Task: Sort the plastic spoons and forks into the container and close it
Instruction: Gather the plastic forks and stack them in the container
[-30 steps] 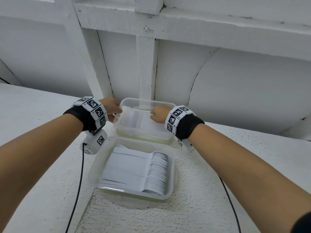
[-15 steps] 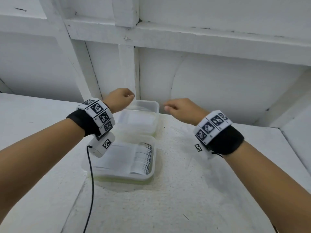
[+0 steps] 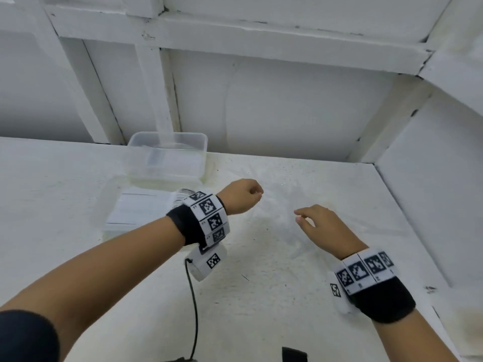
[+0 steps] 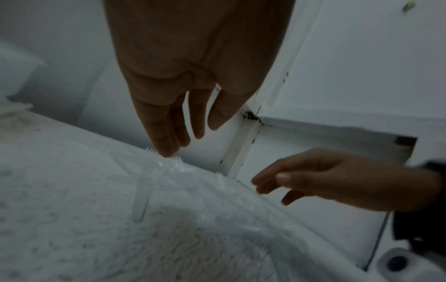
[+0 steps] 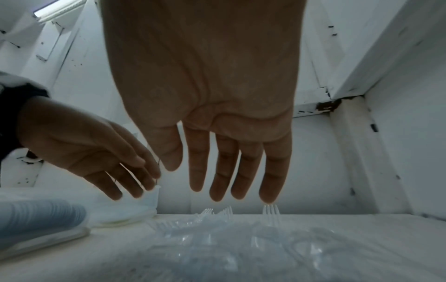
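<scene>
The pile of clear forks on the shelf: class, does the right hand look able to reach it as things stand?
Probably yes. The right hand hangs open just above the forks, with nothing between; the left hand is off to one side.

clear forks point(image 5: 217, 240) blurred, spoons point(image 3: 180, 198) half-hidden

Both forearms reach forward, banded at the wrists; the left hand point(image 3: 241, 195) and right hand point(image 3: 322, 227) hover palm-down, fingers extended, holding nothing.

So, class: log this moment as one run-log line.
left hand: open, over forks | right hand: open, over forks | spoons: in container | lid: off
</scene>
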{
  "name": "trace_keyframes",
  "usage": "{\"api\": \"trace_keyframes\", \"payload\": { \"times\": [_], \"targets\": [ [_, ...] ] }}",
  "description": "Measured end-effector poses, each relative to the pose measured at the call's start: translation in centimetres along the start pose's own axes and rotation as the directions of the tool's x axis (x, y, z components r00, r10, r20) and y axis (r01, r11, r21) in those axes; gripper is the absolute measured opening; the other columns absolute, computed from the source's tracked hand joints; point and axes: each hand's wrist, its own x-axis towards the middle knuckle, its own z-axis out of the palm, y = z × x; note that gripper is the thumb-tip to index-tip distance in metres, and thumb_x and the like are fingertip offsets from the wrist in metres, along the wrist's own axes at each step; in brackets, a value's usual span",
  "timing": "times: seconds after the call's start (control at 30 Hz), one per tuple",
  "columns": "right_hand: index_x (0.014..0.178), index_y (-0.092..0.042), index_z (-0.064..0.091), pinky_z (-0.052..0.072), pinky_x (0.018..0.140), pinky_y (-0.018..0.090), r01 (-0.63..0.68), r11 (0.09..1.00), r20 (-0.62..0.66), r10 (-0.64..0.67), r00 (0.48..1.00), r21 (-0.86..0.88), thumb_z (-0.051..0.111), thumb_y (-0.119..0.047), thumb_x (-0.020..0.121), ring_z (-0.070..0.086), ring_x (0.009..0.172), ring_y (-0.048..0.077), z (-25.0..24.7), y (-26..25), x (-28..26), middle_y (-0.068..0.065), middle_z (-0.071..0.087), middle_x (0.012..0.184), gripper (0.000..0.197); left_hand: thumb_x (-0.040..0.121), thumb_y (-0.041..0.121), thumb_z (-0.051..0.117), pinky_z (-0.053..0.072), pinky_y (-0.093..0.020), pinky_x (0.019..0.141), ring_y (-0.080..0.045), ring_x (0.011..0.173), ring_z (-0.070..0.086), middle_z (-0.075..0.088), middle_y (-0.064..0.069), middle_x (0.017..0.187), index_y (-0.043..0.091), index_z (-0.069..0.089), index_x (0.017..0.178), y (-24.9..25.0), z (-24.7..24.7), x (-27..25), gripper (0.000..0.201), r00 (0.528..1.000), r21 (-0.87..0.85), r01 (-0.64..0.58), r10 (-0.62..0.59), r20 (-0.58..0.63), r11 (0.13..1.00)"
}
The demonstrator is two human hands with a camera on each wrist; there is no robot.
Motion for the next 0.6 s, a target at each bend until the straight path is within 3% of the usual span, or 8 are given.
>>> {"api": "trace_keyframes", "payload": {
  "times": [0.07,0.17,0.27,0.4,0.5,0.6],
  "targets": [
    [0.129,-0.016,0.055,0.035,0.101,0.028,-0.016,1.0,-0.02,0.016,1.0,0.006,0.044,-0.029,0.098,0.048,0.122,0.021,0.7,0.6,-1.0,0.007,0.055,0.13,0.036,0.097,0.016,0.041,0.037,-0.027,0.096,-0.024,0.121,0.049,0.051,-0.009,0.134,0.009,0.05,0.13,0.0,1.8,1.4,0.035,1.0,0.092,0.014,-0.015,0.016,0.996],
    [0.128,-0.018,0.056,0.036,0.102,0.032,-0.05,0.998,-0.065,0.052,0.997,0.031,0.045,-0.03,0.097,0.046,0.122,0.021,1.2,1.3,-2.2,0.006,0.054,0.131,0.035,0.097,0.018,0.041,0.033,-0.034,0.106,-0.026,0.129,0.04,0.038,-0.01,0.143,0.014,0.044,0.137,0.3,3.8,3.4,0.04,0.997,0.228,-0.029,0.011,0.083,0.973],
    [0.127,-0.019,0.056,0.033,0.102,0.028,-0.061,0.996,-0.07,0.065,0.995,0.058,0.044,-0.029,0.097,0.046,0.122,0.02,1.3,2.0,-3.3,0.004,0.054,0.13,0.034,0.097,0.024,0.041,0.031,-0.043,0.108,-0.031,0.133,0.029,0.026,-0.009,0.149,0.017,0.033,0.144,0.5,5.1,4.6,0.047,0.986,0.458,-0.078,0.0,0.168,0.885],
    [0.126,-0.018,0.057,0.032,0.097,0.021,-0.054,0.993,-0.064,0.062,0.996,0.109,0.044,-0.026,0.098,0.048,0.119,0.017,1.4,2.7,-4.5,0.003,0.056,0.127,0.032,0.096,0.023,0.044,0.035,-0.044,0.1,-0.032,0.128,0.033,0.033,-0.013,0.143,0.014,0.025,0.144,0.2,6.1,4.6,0.053,0.98,0.637,-0.071,-0.066,0.188,0.767],
    [0.125,-0.017,0.057,0.033,0.095,0.019,-0.052,0.989,-0.062,0.061,0.996,0.141,0.044,-0.025,0.098,0.05,0.116,0.015,1.5,3.1,-4.9,0.002,0.058,0.124,0.031,0.094,0.016,0.046,0.038,-0.04,0.094,-0.031,0.119,0.041,0.041,-0.012,0.133,0.009,0.032,0.137,0.0,6.2,3.9,0.046,0.992,0.647,-0.055,-0.03,0.12,0.76],
    [0.124,-0.017,0.058,0.034,0.091,0.017,-0.036,0.988,-0.062,0.046,0.997,0.15,0.045,-0.025,0.097,0.053,0.112,0.014,1.3,3.2,-4.8,0.002,0.06,0.121,0.031,0.094,0.007,0.044,0.042,-0.036,0.089,-0.031,0.114,0.046,0.045,-0.016,0.127,0.001,0.042,0.125,-0.3,5.4,3.1,0.031,0.989,0.632,-0.075,-0.025,0.148,0.771]
  ]
}}
